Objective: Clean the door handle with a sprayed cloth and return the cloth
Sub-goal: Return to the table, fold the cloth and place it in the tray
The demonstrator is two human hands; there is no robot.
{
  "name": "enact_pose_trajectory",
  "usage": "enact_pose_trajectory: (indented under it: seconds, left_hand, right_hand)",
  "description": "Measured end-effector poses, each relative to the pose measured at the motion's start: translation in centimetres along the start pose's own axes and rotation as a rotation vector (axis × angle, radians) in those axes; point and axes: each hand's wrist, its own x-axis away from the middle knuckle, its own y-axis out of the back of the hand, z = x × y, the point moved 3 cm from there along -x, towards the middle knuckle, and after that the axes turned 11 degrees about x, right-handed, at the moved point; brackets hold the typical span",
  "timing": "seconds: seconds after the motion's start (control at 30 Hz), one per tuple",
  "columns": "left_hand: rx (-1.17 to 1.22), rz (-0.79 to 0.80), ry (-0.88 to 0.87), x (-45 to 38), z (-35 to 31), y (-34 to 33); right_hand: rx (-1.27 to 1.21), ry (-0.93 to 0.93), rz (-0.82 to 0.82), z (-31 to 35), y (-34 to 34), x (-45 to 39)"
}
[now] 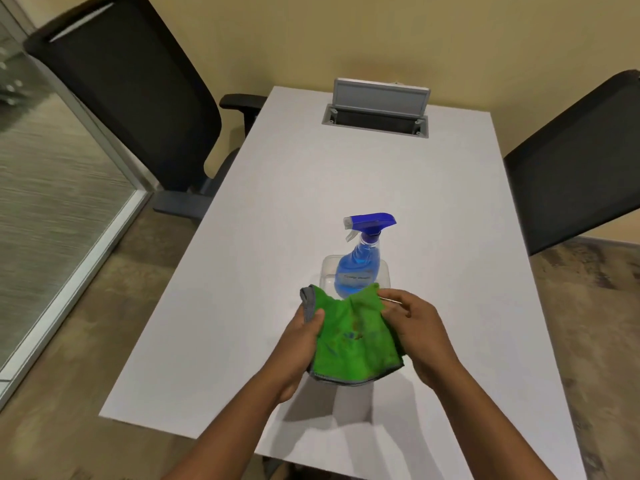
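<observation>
A green cloth (353,337) with a grey hem hangs spread between my two hands above the white table (242,306). My left hand (301,344) grips its upper left edge, thumb on top. My right hand (415,327) pinches its upper right corner. Just behind the cloth a blue spray bottle (360,265) stands upright in a small clear tray (329,268); the cloth hides the bottle's base. No door handle is in view.
Black office chairs stand at the table's left (138,109) and right (581,168). An open grey cable hatch (377,109) is set in the table's far end. A glass partition (52,202) runs along the left, with patterned floor beside it.
</observation>
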Motion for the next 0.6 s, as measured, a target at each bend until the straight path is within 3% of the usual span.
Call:
enact_pose_trajectory:
  seconds: [0.27, 0.4, 0.47, 0.53, 0.6]
  left_hand:
    - [0.058, 0.021, 0.0, 0.7, 0.4, -2.5]
    - [0.22, 0.001, -0.007, 1.0, 0.4, -2.3]
    - [0.263, -0.01, -0.033, 1.0, 0.3, -2.0]
    - [0.308, -0.019, -0.042, 0.8, 0.5, -1.8]
    - [0.375, -0.056, -0.05, 0.6, 0.5, -1.6]
  right_hand:
    - [0.353, 0.239, -0.07, 3.3, -5.3, 3.6]
    - [0.395, 0.284, 0.157, 3.4, -6.4, 4.5]
    - [0.304, 0.267, 0.261, 3.2, -6.5, 4.4]
    - [0.127, 0.231, 0.172, 3.0, -5.7, 3.8]
    - [0.037, 0.198, -0.077, 2.4, -3.9, 2.9]
